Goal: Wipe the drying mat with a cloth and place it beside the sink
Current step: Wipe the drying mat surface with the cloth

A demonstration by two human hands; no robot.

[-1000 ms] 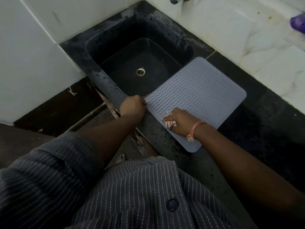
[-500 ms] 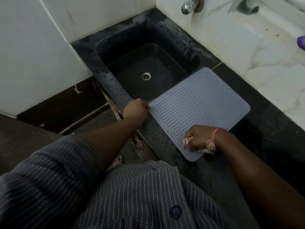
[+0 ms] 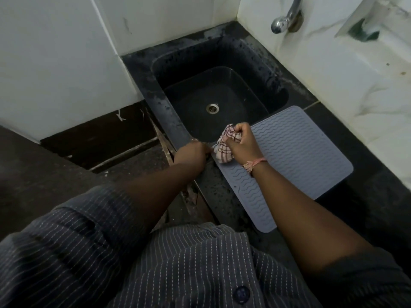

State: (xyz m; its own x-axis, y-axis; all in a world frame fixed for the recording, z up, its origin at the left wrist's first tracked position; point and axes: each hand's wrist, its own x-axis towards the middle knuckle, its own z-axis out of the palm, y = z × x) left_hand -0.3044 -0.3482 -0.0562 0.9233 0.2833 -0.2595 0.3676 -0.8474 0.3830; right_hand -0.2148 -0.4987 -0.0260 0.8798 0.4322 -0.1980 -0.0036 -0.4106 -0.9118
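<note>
A grey drying mat [image 3: 295,156] with a wavy ribbed surface lies flat on the dark counter, just right of the black sink [image 3: 222,94]. My left hand [image 3: 193,153] pinches the mat's near-left corner at the sink's front rim. My right hand [image 3: 241,141] is closed on a bunched pink checked cloth [image 3: 225,147] and presses it onto the mat's left corner, close beside the left hand. My right forearm crosses over the mat's front part and hides it.
A chrome tap [image 3: 287,18] juts from the white marble wall above the sink's far right. The dark counter [image 3: 378,207] runs on to the right of the mat. White tiles [image 3: 55,63] close off the left side. The drain [image 3: 212,107] sits mid-basin.
My right hand carried the cloth from the mat's front edge up to its left corner next to the left hand. The left hand kept its hold. The camera tilted upward.
</note>
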